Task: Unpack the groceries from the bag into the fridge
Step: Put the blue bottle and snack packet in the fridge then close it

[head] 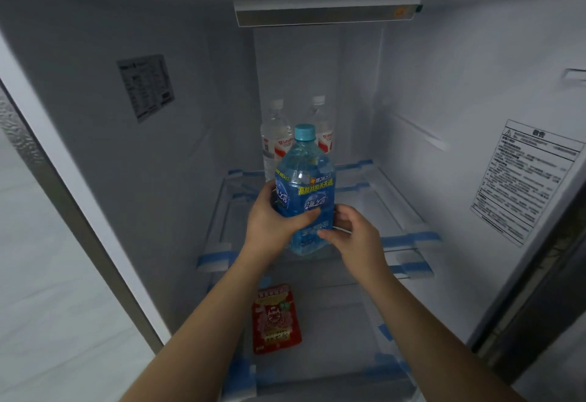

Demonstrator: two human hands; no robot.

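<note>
The left hand point(269, 224) is wrapped around the lower body of the blue bottle point(306, 192), thumb across the label. The right hand point(352, 233) pinches the same bottle low on its opposite side. The bottle is held between both hands, at the front of the glass shelf point(396, 211); whether its base touches the shelf cannot be determined. Its long axis is near vertical, cap uppermost and tipped slightly away from the hands. For a sound placement, the base should be lowered flat and slid clear of the two clear bottles point(276, 135) standing just beyond the hands. A red packet point(276, 319) lies on the shelf below the hands.
</note>
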